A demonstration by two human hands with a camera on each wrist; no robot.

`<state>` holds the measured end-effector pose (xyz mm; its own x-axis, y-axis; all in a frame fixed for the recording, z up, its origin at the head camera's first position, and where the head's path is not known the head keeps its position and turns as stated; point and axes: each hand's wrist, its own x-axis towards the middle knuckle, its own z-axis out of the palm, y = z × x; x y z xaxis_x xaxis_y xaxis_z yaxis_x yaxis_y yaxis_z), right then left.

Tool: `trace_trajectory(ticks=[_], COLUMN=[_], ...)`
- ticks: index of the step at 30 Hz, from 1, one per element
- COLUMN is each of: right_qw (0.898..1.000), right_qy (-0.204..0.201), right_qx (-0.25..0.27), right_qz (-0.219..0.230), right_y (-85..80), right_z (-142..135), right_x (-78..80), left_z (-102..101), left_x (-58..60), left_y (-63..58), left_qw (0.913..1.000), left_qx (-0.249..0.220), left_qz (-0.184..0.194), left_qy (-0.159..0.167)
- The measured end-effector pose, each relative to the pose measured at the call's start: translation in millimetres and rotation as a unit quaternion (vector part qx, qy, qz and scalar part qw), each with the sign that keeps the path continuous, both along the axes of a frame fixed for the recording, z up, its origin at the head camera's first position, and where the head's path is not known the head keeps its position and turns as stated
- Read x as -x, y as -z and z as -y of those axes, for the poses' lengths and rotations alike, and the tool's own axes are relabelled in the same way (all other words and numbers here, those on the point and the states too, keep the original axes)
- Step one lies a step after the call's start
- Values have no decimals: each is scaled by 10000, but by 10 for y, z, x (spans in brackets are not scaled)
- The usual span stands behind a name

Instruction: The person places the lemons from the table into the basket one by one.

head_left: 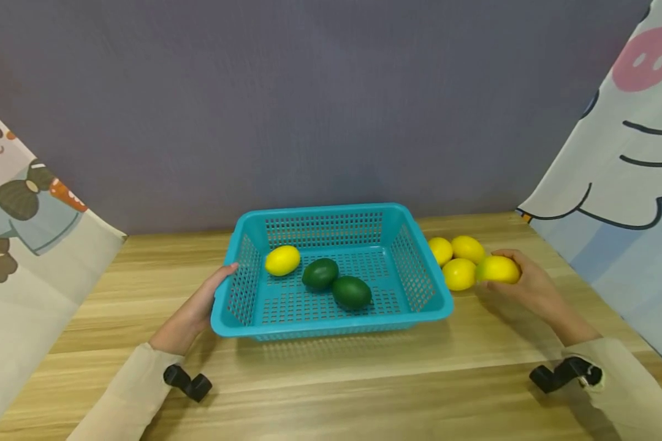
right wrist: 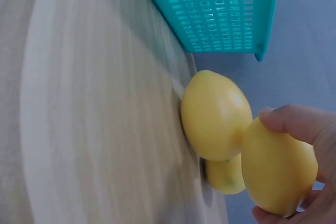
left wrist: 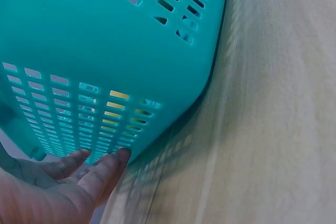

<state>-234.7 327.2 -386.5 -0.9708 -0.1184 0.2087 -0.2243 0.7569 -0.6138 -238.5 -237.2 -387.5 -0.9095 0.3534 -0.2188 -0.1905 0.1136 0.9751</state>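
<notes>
A blue-green plastic basket (head_left: pixel 331 326) stands on the wooden table, holding one yellow lemon (head_left: pixel 282 261) and two dark green avocado-like fruits (head_left: pixel 320 274). My left hand (head_left: pixel 201 306) holds the basket's left side, thumb over the rim; in the left wrist view its fingers (left wrist: pixel 102 177) lie against the perforated outer wall. To the right of the basket, my right hand (head_left: pixel 529 288) grips a lemon (head_left: pixel 498 269) between thumb and fingers. That held lemon (right wrist: pixel 278 166) overlaps other lemons in the right wrist view. Beside it, three more lemons (head_left: pixel 460 274) sit clustered against the basket's right side.
A grey wall (head_left: pixel 331 110) rises behind the wooden table (head_left: pixel 331 392). Cartoon-printed cloths flank it, a left cloth (head_left: pixel 38 269) and a right cloth (head_left: pixel 612 257). Black camera mounts are strapped to both wrists.
</notes>
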Motion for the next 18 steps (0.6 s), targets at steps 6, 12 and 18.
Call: trace_trajectory(ticks=[6,12,18], right_qw=[9999,9997,9992], right_qy=[-56,-36,-130], right_qx=[120,226,382], right_qz=[-7,74,72], right_y=[-75,-121,-124], right_z=[63,127,162], right_x=[23,5,0], left_z=[7,-3,-18], left_x=[1,-4,-14], left_y=[-4,-10,-27], left_qw=[10000,9999,9998], left_qx=[16,38,65], left_qz=[-64,-143,-150], left_qy=[-13,-29,-60])
